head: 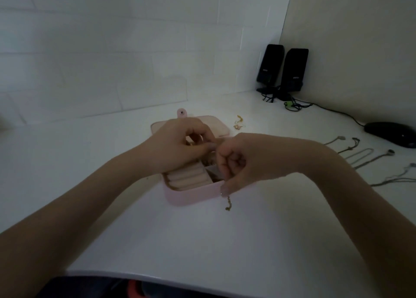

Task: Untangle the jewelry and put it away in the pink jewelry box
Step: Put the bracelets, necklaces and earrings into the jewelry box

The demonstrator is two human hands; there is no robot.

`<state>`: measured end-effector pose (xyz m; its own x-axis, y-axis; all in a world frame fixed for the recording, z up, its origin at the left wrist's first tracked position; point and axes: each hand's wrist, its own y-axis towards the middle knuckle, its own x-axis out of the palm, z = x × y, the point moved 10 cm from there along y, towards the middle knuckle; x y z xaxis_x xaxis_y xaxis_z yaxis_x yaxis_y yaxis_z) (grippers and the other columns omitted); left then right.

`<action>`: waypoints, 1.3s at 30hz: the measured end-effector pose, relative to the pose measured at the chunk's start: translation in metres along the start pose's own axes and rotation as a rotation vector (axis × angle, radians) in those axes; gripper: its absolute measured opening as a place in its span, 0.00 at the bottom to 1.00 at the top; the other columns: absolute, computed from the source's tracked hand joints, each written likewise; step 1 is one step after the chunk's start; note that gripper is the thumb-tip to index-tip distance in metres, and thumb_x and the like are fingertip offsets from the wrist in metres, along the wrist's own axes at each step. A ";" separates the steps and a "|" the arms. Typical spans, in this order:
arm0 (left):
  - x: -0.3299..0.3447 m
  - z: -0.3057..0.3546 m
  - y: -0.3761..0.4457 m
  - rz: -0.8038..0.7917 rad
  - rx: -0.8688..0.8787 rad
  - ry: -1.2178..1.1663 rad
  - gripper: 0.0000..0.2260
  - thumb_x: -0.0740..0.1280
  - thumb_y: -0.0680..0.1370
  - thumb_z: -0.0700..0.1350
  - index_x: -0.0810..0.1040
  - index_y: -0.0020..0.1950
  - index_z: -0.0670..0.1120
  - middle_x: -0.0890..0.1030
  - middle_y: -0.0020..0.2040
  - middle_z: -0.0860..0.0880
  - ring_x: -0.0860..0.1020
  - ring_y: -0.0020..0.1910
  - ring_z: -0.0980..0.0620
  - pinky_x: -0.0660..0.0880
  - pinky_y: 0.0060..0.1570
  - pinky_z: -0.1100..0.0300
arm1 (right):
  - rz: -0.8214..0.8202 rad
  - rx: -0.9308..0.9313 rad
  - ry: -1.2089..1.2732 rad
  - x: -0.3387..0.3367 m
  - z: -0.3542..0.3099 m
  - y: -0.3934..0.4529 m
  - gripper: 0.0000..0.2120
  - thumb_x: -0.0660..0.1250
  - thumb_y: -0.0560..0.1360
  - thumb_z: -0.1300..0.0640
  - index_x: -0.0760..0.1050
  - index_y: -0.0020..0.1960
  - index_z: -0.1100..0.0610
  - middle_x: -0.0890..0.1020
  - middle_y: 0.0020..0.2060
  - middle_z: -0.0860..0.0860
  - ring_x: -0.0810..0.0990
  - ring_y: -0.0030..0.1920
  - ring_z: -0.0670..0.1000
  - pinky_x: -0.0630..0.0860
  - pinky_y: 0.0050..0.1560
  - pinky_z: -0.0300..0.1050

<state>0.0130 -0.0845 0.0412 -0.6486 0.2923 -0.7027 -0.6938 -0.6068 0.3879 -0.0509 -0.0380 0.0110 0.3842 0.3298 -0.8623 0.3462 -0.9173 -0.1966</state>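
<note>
Both hands over the open box (191, 196), right hand (243, 160) pinching a gold chain (228, 204), left hand (177, 144) curled, its hold unclear.

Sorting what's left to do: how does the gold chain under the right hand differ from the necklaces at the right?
The gold chain dangles from the right hand beside the pink jewelry box; the necklaces lie untouched on the table. It is gold; they look silvery. All remain outside the box.
</note>
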 end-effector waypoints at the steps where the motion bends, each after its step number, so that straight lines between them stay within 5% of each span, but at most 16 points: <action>1: 0.001 0.001 -0.001 -0.005 -0.003 0.000 0.04 0.69 0.74 0.41 0.81 0.40 0.49 0.79 0.38 0.54 0.77 0.39 0.60 0.72 0.40 0.71 | 0.026 -0.001 -0.014 -0.002 -0.001 0.001 0.12 0.76 0.66 0.50 0.72 0.35 0.49 0.72 0.21 0.40 0.68 0.24 0.41 0.68 0.31 0.39; 9: 0.004 0.004 -0.002 -0.024 0.005 -0.026 0.05 0.69 0.74 0.39 0.81 0.40 0.49 0.79 0.37 0.53 0.76 0.38 0.60 0.70 0.39 0.73 | 0.058 -0.039 0.057 -0.007 -0.003 -0.001 0.05 0.75 0.68 0.52 0.80 0.36 0.51 0.76 0.26 0.44 0.70 0.28 0.42 0.67 0.32 0.37; 15: 0.002 0.007 -0.002 -0.021 -0.002 -0.056 0.09 0.69 0.73 0.40 0.79 0.37 0.55 0.81 0.37 0.53 0.76 0.36 0.61 0.70 0.37 0.72 | 0.257 -0.136 0.215 -0.040 -0.005 -0.007 0.06 0.74 0.67 0.53 0.81 0.38 0.55 0.78 0.33 0.66 0.68 0.31 0.52 0.63 0.34 0.42; 21: 0.003 0.007 -0.003 -0.027 -0.017 -0.043 0.10 0.70 0.73 0.42 0.78 0.36 0.57 0.80 0.34 0.55 0.75 0.35 0.63 0.69 0.37 0.73 | 0.369 -0.160 0.275 -0.053 -0.002 -0.010 0.07 0.74 0.67 0.54 0.80 0.39 0.57 0.76 0.29 0.65 0.67 0.28 0.51 0.63 0.29 0.35; 26: 0.003 0.005 -0.002 -0.026 -0.024 -0.027 0.10 0.70 0.73 0.43 0.78 0.35 0.57 0.79 0.33 0.58 0.76 0.35 0.63 0.69 0.37 0.73 | 0.477 -0.190 0.330 -0.066 0.000 -0.016 0.06 0.73 0.69 0.56 0.79 0.39 0.58 0.68 0.17 0.44 0.60 0.21 0.42 0.58 0.24 0.31; 31: 0.005 0.000 0.000 -0.028 -0.028 -0.029 0.03 0.70 0.73 0.44 0.82 0.40 0.51 0.83 0.38 0.52 0.78 0.39 0.57 0.72 0.41 0.69 | 0.553 -0.212 0.372 -0.073 -0.001 -0.021 0.06 0.72 0.70 0.58 0.79 0.41 0.62 0.68 0.17 0.43 0.62 0.19 0.41 0.61 0.23 0.31; 39: 0.004 0.002 -0.001 -0.025 -0.024 -0.019 0.03 0.71 0.73 0.43 0.82 0.40 0.50 0.79 0.34 0.53 0.75 0.34 0.63 0.68 0.38 0.74 | 0.599 -0.232 0.409 -0.079 0.000 -0.024 0.05 0.72 0.70 0.58 0.79 0.40 0.59 0.69 0.18 0.44 0.63 0.20 0.42 0.61 0.23 0.32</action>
<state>0.0103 -0.0813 0.0387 -0.6368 0.3217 -0.7007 -0.7025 -0.6166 0.3554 -0.0891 -0.0421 0.0839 0.8340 -0.1114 -0.5404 0.1329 -0.9100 0.3927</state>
